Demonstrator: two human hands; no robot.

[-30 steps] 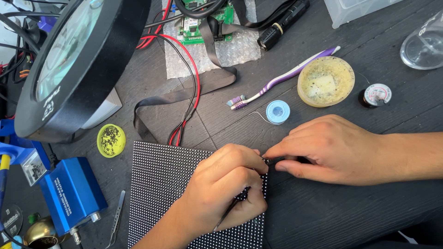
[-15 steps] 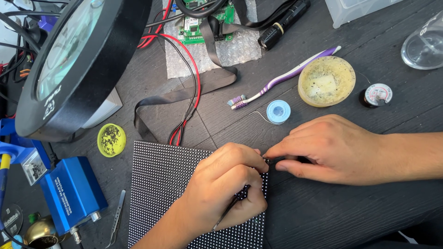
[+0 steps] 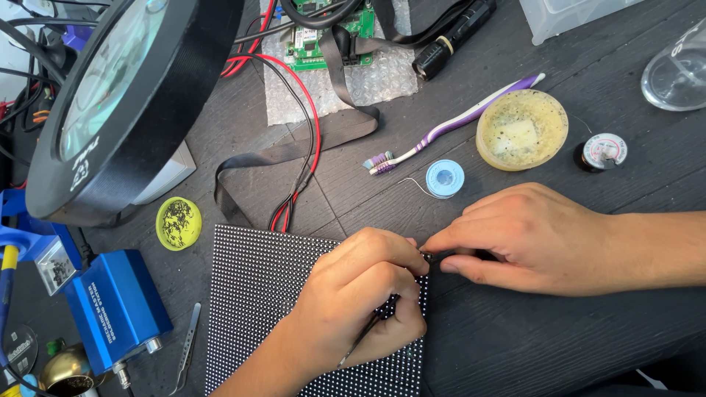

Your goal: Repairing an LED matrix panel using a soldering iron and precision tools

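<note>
A black dotted LED panel (image 3: 261, 294) lies flat near the front of the dark table. My left hand (image 3: 360, 301) rests on its right part, fingers curled around a thin metal tool (image 3: 360, 340) that runs under the palm. My right hand (image 3: 537, 239) comes in from the right and pinches a small dark part (image 3: 429, 256) at the panel's upper right edge, fingertips meeting those of the left hand. The spot worked on is mostly hidden by the fingers.
A big round magnifier lamp (image 3: 118, 95) hangs over the back left. Behind the hands lie a purple toothbrush (image 3: 448, 129), a blue solder spool (image 3: 445, 179), a yellowish dish (image 3: 522, 129) and a circuit board (image 3: 323, 33) with red and black wires. Blue box (image 3: 114, 309) and tweezers (image 3: 186, 345) at left.
</note>
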